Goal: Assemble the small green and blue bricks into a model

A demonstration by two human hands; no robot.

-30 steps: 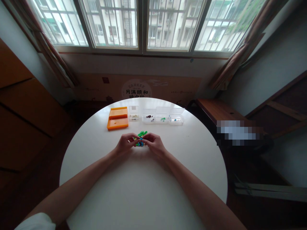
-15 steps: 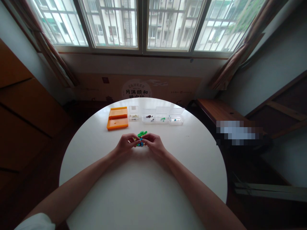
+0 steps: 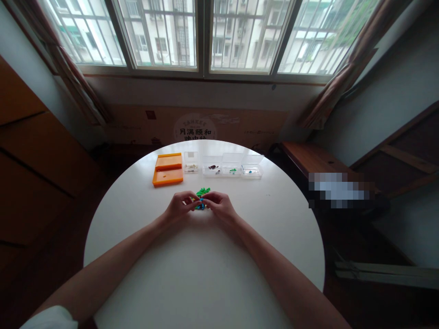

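Observation:
Near the middle of the white table, my left hand and my right hand meet with bent fingers on a small building-brick model. Its lower part is blue with some yellow, and bright green leaf-like pieces stick out at its far side. Thumbs and fingertips of both hands pinch it from the left and the right. My fingers cover much of the model, so I cannot make out the single pieces between them.
Beyond my hands, an orange two-part tray lies at the left on the round white table. To its right stand several clear plastic boxes with raised lids, holding small pale, dark brown, green and blue pieces. A wooden bench is past the table's right edge.

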